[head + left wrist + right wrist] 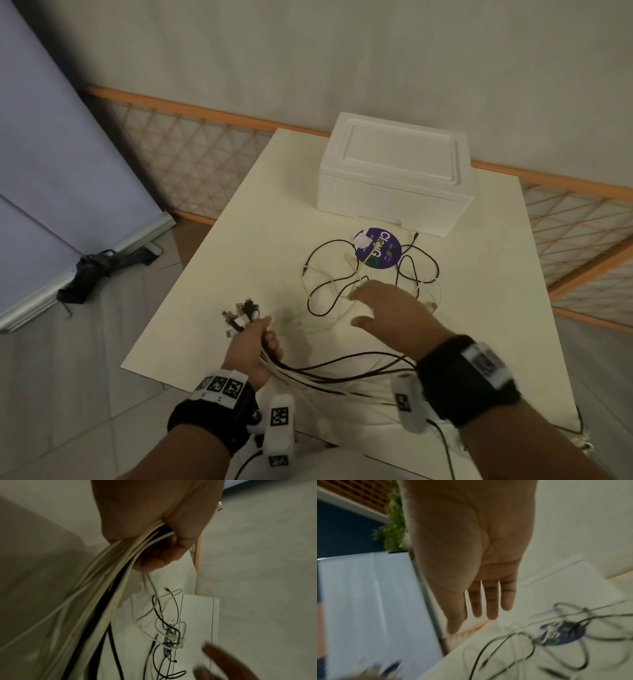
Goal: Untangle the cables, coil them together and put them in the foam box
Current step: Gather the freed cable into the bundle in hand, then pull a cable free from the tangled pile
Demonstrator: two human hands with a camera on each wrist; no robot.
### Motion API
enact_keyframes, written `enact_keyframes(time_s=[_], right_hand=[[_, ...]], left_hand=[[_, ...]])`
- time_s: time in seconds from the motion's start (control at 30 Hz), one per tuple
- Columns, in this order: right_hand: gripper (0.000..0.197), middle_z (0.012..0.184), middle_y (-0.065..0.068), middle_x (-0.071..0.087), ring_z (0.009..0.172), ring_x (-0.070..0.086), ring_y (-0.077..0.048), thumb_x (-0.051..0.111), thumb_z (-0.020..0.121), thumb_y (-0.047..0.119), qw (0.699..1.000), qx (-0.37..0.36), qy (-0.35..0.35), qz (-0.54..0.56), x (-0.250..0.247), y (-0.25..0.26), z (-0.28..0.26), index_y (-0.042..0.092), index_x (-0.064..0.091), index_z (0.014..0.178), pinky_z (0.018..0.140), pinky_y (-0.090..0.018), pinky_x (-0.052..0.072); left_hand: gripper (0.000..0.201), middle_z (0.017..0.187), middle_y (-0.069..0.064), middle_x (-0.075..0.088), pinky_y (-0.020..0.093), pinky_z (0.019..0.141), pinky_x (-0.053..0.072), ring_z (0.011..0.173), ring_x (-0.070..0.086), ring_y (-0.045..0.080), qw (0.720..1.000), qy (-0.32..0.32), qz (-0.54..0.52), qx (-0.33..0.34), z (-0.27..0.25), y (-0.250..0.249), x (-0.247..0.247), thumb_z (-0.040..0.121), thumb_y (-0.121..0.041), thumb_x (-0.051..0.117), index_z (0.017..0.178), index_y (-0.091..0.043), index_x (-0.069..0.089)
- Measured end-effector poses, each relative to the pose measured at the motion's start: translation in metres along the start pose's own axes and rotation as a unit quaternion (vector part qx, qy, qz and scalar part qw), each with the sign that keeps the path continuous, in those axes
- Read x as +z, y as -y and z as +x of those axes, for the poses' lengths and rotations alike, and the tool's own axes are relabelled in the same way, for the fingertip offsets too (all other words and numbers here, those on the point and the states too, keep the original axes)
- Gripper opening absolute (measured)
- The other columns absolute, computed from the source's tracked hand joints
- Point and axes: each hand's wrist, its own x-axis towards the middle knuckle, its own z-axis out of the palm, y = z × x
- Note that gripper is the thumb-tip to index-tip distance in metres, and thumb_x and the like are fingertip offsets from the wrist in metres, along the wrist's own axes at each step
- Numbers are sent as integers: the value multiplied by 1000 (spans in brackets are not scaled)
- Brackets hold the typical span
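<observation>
Clamping gathered plug ends in the left hand (253, 346) as anchor; reaching the right hand (394, 315), fingers spread, toward the tangled cables (359, 274).

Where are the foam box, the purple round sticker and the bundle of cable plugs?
foam box (394, 161): head view, middle of its closed lid.
purple round sticker (383, 244): head view, bare upper part.
bundle of cable plugs (241, 313): head view, plug ends above the left hand.
</observation>
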Motion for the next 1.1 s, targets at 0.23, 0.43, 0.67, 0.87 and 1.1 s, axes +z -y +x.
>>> enact_keyframes(time_s=[0.23,0.43,0.67,0.87,1.1], right_hand=[[24,92,-3,63,90,59,-27,46,82,9,965,-108,-20,-237,38,27,50,18,66,91,73,-38,43],[27,69,6,56,67,55,-18,36,69,12,963,-166,-135,-161,35,22,43,24,61,71,56,-31,46],[7,81,1,62,78,56,-22,59,85,20,982,-137,-72,-105,38,-6,26,19,62,92,65,-35,49],[22,103,2,60,102,51,-18,42,97,26,996,-12,-34,-86,31,-51,-2,25,59,111,79,-32,42],[26,98,10,56,101,51,-13,44,90,15,986,124,-23,-105,24,-102,-19,30,61,102,70,-23,37]], left_hand=[[34,73,18,70,19,36,38,32,38,8,998,35,49,-27,-11,-2,24,96,-24,54,65,-11,46],[32,91,19,72,17,36,36,31,35,6,992,95,64,-56,-16,4,40,98,-26,50,88,2,62],[22,76,2,66,17,38,35,34,33,6,990,135,-30,12,-12,-12,71,97,-17,48,81,-7,60],[22,71,-5,66,14,38,31,33,31,4,990,129,-16,62,-11,-27,88,98,-16,47,84,-12,63],[19,77,-5,68,14,37,32,33,30,4,987,133,-21,90,-15,-32,95,99,-16,47,89,-13,63]])
